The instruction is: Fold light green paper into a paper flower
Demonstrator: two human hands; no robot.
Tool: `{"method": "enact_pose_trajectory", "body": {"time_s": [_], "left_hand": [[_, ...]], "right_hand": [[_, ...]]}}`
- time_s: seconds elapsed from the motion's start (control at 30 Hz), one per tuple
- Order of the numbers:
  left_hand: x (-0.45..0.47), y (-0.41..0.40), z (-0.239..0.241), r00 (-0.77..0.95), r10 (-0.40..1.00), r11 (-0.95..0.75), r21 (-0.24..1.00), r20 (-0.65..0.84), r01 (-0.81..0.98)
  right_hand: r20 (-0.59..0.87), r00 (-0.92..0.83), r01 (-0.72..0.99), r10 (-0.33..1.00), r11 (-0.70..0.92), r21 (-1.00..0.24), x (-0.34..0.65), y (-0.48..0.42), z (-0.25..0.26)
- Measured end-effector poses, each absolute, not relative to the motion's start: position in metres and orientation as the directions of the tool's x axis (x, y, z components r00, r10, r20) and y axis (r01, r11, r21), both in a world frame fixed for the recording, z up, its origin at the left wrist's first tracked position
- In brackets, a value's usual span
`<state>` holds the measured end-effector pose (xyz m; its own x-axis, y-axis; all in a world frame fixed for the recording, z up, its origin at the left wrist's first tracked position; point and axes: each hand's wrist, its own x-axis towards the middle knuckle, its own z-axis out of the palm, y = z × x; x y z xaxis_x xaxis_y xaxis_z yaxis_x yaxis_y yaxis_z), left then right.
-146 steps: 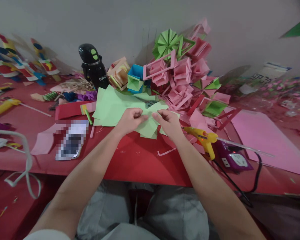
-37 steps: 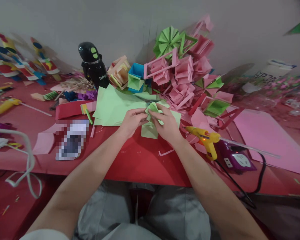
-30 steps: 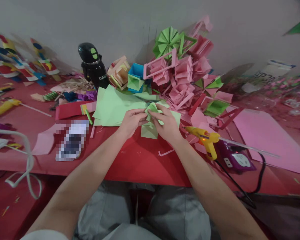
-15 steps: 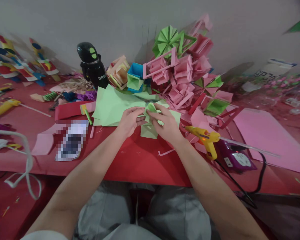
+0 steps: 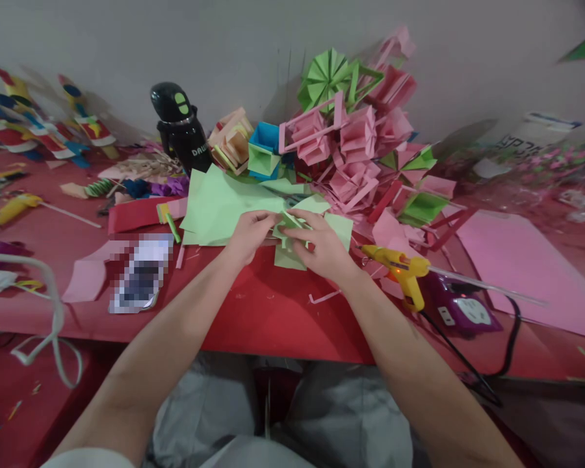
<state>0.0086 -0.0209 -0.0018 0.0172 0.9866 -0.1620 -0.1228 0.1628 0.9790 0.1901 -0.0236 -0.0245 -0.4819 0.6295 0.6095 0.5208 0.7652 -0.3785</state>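
Note:
Between my two hands is a small folded piece of light green paper (image 5: pixel 288 220), partly hidden by the fingers. My left hand (image 5: pixel 253 233) pinches its left side between thumb and fingers. On the other side, my right hand (image 5: pixel 318 242) has its fingers around the paper, the index finger reaching across it. Just below lies a green paper piece (image 5: pixel 290 259) on the red table. Behind my left hand, larger light green sheets (image 5: pixel 217 205) are spread out, with scissors (image 5: pixel 287 188) partly visible at their far edge.
A yellow glue gun (image 5: pixel 402 270) sits right of my hands by a purple power strip (image 5: pixel 461 305). Pink folded paper shapes (image 5: pixel 355 136) pile up at the back. A black bottle (image 5: pixel 180 130) stands back left; a phone (image 5: pixel 143 273) lies front left.
The fingers of my right hand have stretched further left across the folded green paper, which now shows tilted and flatter. My left hand has barely moved.

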Motion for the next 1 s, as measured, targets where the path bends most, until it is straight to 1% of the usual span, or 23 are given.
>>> {"method": "enact_pose_trajectory", "body": {"time_s": [0.1, 0.3, 0.47, 0.57, 0.67, 0.9, 1.0], "left_hand": [[0.009, -0.021, -0.003, -0.006, 0.993, 0.117, 0.991, -0.117, -0.061], [0.008, -0.019, -0.005, 0.006, 0.998, 0.066, 0.998, -0.066, 0.008], [0.003, -0.019, -0.005, 0.074, 0.997, -0.019, 0.999, 0.015, 0.051], [-0.001, -0.020, -0.003, 0.121, 0.993, -0.001, 1.000, -0.003, 0.030], [-0.003, -0.021, -0.002, 0.117, 0.993, 0.023, 0.999, -0.027, 0.034], [-0.005, -0.021, -0.001, 0.101, 0.995, 0.011, 0.991, -0.025, 0.134], [-0.006, -0.019, 0.000, 0.125, 0.992, -0.010, 0.985, -0.012, 0.173]], "right_hand": [[0.609, -0.483, 0.516, 0.629, 0.766, -0.383, 0.189, -0.024, -0.026], [0.616, -0.471, 0.506, 0.631, 0.766, -0.398, 0.190, -0.021, -0.027], [0.612, -0.452, 0.492, 0.649, 0.754, -0.436, 0.193, -0.020, -0.026], [0.583, -0.449, 0.513, 0.677, 0.730, -0.452, 0.195, -0.019, -0.027], [0.549, -0.442, 0.534, 0.709, 0.700, -0.474, 0.196, -0.019, -0.027], [0.527, -0.381, 0.546, 0.760, 0.645, -0.534, 0.199, -0.018, -0.024], [0.517, -0.372, 0.535, 0.771, 0.633, -0.560, 0.201, -0.018, -0.022]]}}
